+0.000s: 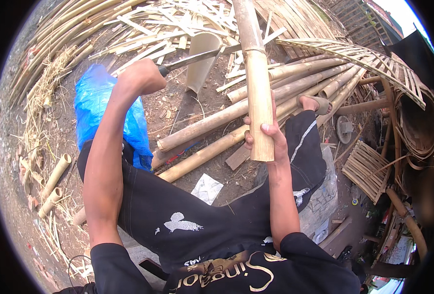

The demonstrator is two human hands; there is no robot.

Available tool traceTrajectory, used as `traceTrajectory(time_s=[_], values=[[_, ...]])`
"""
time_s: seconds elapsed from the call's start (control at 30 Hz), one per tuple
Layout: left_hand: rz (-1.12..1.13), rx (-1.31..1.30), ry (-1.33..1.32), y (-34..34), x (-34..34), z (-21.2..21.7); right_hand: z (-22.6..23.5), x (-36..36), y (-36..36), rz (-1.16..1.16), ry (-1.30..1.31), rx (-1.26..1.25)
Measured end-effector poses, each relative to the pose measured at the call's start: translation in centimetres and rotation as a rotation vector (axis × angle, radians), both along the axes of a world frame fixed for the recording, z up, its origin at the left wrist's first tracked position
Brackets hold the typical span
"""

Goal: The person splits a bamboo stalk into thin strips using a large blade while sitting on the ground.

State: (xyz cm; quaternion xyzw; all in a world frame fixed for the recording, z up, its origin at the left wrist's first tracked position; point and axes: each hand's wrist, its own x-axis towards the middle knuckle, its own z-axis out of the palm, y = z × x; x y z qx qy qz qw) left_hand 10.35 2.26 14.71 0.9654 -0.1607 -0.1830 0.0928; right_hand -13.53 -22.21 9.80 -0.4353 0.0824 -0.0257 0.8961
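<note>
My left hand (pixel 141 77) is closed around the dark handle of a long knife (pixel 197 58). Its blade stretches to the right, the tip reaching the bamboo pole (pixel 260 93) near its joint; whether they touch I cannot tell. My right hand (pixel 274 137) grips that pole close to its lower cut end, thumb in front and fingers wrapped behind. The pole stands tilted in front of me, pale below the joint and duller above, and runs out past the top edge. Behind the blade is a curved piece of split bamboo (pixel 203 68).
Bamboo poles (pixel 212 122) lie across the ground ahead. Split strips (pixel 163 29) are heaped beyond them. A blue plastic sheet (pixel 110 110) covers my left knee. Short bamboo pieces (pixel 58 175) lie at the left, and a slatted bamboo panel (pixel 366 169) leans at the right.
</note>
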Motion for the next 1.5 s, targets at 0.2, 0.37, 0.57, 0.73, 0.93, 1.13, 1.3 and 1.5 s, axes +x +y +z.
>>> traceTrajectory(time_s=[0.2, 0.37, 0.57, 0.73, 0.93, 1.13, 1.3, 1.5], values=[[-0.007, -0.009, 0.034, 0.0, 0.0, 0.4, 9.5, 1.4, 1.0, -0.187, -0.062, -0.732], [-0.031, 0.007, 0.06, -0.7, 0.0, 0.7, 20.5, 2.3, -0.1, -0.839, -0.548, -1.414], [0.043, -0.005, 0.104, -0.3, 0.1, 1.2, 12.2, 4.1, 2.5, -0.906, -0.181, -1.504], [0.006, 0.077, 0.001, -1.6, 0.4, -1.6, 3.0, 2.1, -1.8, -0.046, 0.056, -1.152], [-0.02, 0.018, 0.048, -0.6, 1.2, -4.4, 13.1, 1.0, 0.6, -0.321, -0.024, -0.916], [-0.034, 0.017, 0.011, 0.2, 1.1, -5.4, 14.9, 4.5, -0.5, -0.995, -0.46, -1.415], [-0.193, 0.18, -0.157, -0.2, 3.7, -10.4, 2.4, 2.6, 0.5, -0.18, 0.18, -1.732], [-0.265, -0.058, -0.135, -3.7, 0.6, -12.5, -3.6, -0.9, -3.6, -0.196, 0.054, -1.366]])
